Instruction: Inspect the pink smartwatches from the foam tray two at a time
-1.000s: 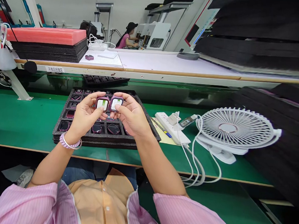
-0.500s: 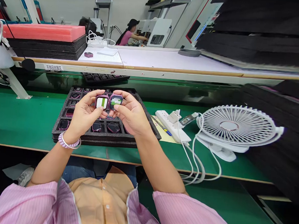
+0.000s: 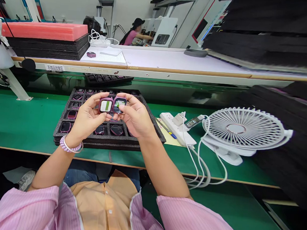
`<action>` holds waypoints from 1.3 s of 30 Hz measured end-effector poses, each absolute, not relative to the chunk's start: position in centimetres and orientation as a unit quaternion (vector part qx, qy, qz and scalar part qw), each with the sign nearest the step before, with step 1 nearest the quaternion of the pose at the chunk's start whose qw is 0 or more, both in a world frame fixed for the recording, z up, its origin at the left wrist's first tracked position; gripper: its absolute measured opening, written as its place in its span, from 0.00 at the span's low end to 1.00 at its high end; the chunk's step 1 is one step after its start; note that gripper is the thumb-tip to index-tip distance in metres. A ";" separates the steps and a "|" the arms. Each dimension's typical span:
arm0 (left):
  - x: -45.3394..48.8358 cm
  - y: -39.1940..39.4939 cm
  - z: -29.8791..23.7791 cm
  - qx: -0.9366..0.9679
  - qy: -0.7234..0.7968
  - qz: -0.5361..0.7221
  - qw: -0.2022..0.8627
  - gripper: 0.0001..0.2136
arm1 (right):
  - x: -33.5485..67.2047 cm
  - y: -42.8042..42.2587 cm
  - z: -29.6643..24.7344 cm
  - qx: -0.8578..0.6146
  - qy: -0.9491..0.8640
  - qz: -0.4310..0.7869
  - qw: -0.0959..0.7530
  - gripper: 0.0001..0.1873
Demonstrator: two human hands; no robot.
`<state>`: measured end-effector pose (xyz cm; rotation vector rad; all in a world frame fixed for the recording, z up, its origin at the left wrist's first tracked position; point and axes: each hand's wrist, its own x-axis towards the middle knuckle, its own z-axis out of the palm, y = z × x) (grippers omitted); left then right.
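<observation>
While both hands stay raised over the black foam tray (image 3: 61,136) on the green bench (image 3: 22,122), little has shifted in the last second: the two purple watch bodies have sunk slightly and drawn closer, now touching side by side. The left hand (image 3: 85,120) keeps its grip pinched on the left watch body (image 3: 106,105), whose screen shows white with a green stripe. The right hand (image 3: 135,118) keeps its grip closed on the right watch body (image 3: 119,104), whose screen now looks darker and more tilted, so the side-by-side screen check seems ongoing.
</observation>
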<state>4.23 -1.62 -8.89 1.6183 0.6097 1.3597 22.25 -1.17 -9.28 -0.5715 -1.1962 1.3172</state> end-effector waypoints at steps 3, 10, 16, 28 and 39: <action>4.3 -1.8 -8.7 0.649 0.250 0.556 0.455 0.26 | 22.2 -1.2 -9.3 -0.253 -0.530 0.551 0.593 0.26; 4.5 -1.8 -8.3 0.627 0.284 0.572 0.446 0.18 | 22.2 -1.5 -9.0 -0.261 -0.533 0.555 0.583 0.26; 4.5 -1.6 -8.3 0.616 0.294 0.578 0.447 0.18 | 22.3 -1.3 -9.0 -0.259 -0.503 0.580 0.587 0.27; 4.5 -1.8 -8.4 0.628 0.285 0.581 0.433 0.20 | 22.4 -1.7 -9.3 -0.248 -0.513 0.581 0.581 0.26; 4.4 -1.4 -8.6 0.637 0.285 0.568 0.435 0.24 | 22.5 -1.9 -9.2 -0.255 -0.534 0.558 0.582 0.30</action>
